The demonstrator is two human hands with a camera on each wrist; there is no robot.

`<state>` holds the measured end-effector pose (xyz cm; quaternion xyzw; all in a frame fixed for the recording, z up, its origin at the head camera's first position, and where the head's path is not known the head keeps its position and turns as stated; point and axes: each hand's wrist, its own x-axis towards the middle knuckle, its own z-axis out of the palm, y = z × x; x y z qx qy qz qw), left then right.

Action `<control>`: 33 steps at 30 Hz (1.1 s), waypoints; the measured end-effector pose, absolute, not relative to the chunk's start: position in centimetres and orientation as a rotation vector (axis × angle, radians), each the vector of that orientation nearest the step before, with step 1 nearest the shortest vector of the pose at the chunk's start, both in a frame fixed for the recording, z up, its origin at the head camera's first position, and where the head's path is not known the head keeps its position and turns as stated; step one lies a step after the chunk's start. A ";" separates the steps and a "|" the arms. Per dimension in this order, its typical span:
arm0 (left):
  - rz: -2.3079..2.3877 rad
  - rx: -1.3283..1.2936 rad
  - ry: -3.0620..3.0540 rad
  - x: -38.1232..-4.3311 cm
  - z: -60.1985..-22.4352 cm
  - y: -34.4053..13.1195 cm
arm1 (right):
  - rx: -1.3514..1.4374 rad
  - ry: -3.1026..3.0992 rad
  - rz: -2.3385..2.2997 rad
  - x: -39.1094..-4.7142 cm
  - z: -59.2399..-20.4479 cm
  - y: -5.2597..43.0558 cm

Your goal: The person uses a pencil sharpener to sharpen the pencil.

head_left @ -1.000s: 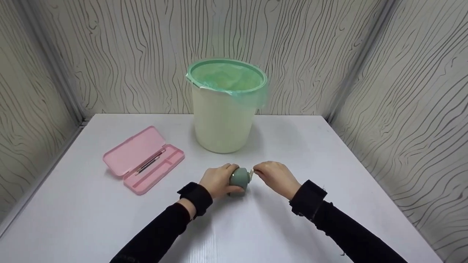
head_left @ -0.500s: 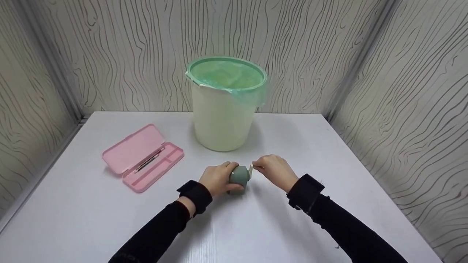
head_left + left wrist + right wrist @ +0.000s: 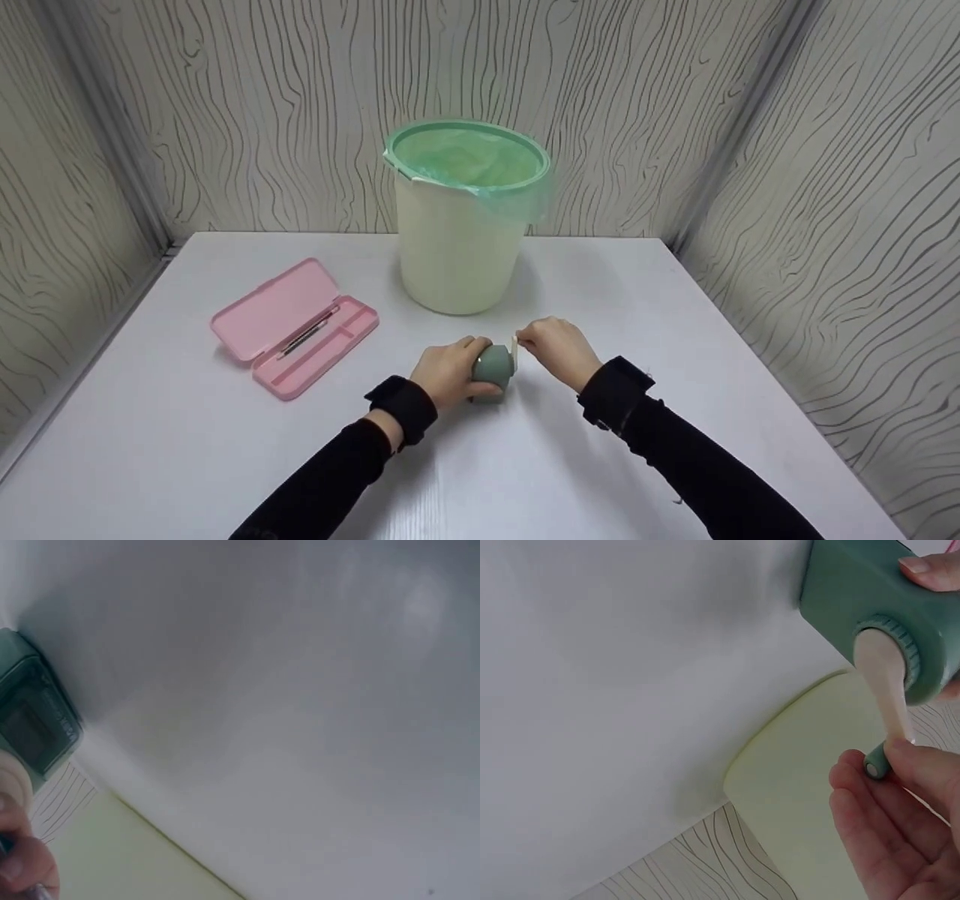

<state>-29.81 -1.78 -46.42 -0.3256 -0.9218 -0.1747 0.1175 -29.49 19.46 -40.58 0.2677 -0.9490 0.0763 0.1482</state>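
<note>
A green crank pencil sharpener (image 3: 492, 366) stands on the white table. My left hand (image 3: 448, 371) grips its body from the left, thumb toward me. Its cream crank (image 3: 881, 671) and ridged collar face right. My right hand (image 3: 559, 349) pinches the small green knob (image 3: 877, 763) at the crank's end between thumb and fingers. A clear dark window shows on the sharpener (image 3: 37, 720) in the left wrist view, with the right fingertips (image 3: 26, 862) below. Whether a pencil sits in the sharpener is hidden behind the left hand.
Left of the hands lies an open pink pencil case (image 3: 311, 352) with a few pencils (image 3: 304, 337) in it. A tall cream bin (image 3: 459, 255) with a green rim and bag liner stands behind the sharpener. Patterned panels (image 3: 300, 97) enclose the table's back and sides.
The right hand has shifted slightly up and left, and the crank now points more upright. The left hand and the sharpener stay in place.
</note>
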 end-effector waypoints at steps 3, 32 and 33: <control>-0.510 -0.951 -2.686 -29.9 -46.4 -1.7 | 0.764 -2.733 0.230 -29.9 -40.7 19.4; -0.469 -0.920 -2.680 -29.6 -46.6 -1.6 | 0.799 -2.860 0.376 -30.8 -45.2 19.6; -0.469 -0.919 -2.683 -29.6 -46.5 -1.6 | 0.804 -2.855 0.378 -30.7 -45.3 19.7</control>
